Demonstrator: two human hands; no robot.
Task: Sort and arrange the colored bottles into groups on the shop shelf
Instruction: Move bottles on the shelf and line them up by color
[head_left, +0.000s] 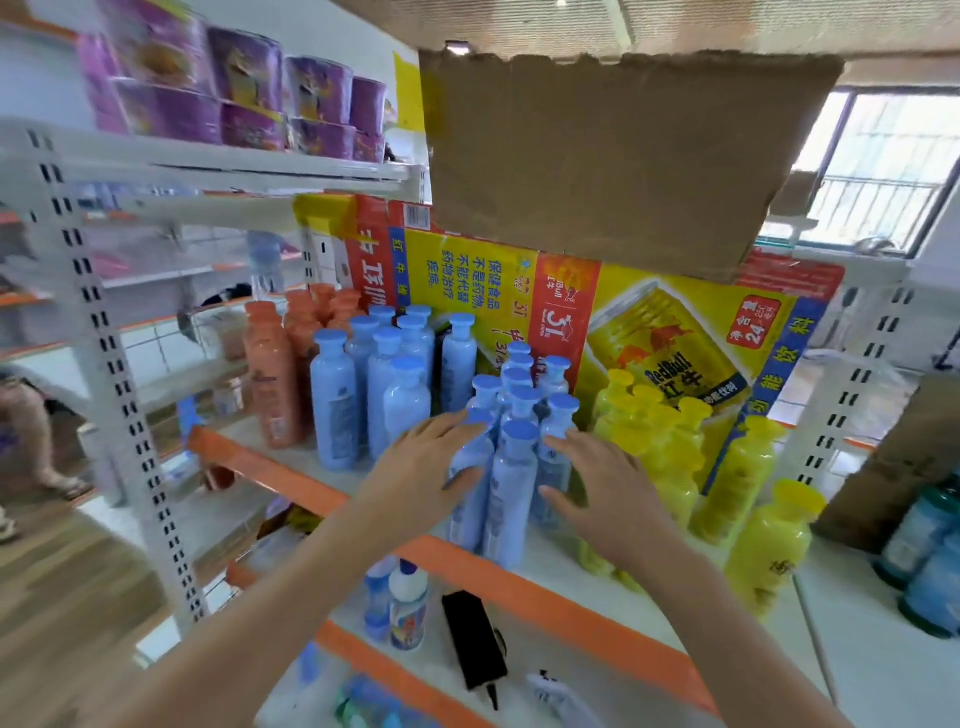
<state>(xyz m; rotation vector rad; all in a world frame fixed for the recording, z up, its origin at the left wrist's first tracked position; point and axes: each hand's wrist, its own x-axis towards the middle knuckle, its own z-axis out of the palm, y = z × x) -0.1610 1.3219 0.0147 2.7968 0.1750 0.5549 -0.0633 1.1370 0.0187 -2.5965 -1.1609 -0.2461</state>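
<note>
On the white shelf with an orange front edge (545, 582) stand three colour groups. Orange bottles (272, 384) are at the left, then a cluster of blue bottles (384, 384). A second cluster of blue bottles (511, 467) stands at the shelf's front, and yellow bottles (737, 483) fill the right. My left hand (431, 467) lies flat against the left side of the front blue cluster, fingers spread over the caps. My right hand (597, 483) presses its right side. Both hands bracket the cluster without closing around a single bottle.
A yellow and red drink carton (675, 338) stands behind the bottles, with a brown cardboard box (613, 156) on top. Purple packs (234, 98) fill the upper shelf. Below lie a black adapter (475, 639) and small bottles (408, 603). Teal jars (930, 551) stand at right.
</note>
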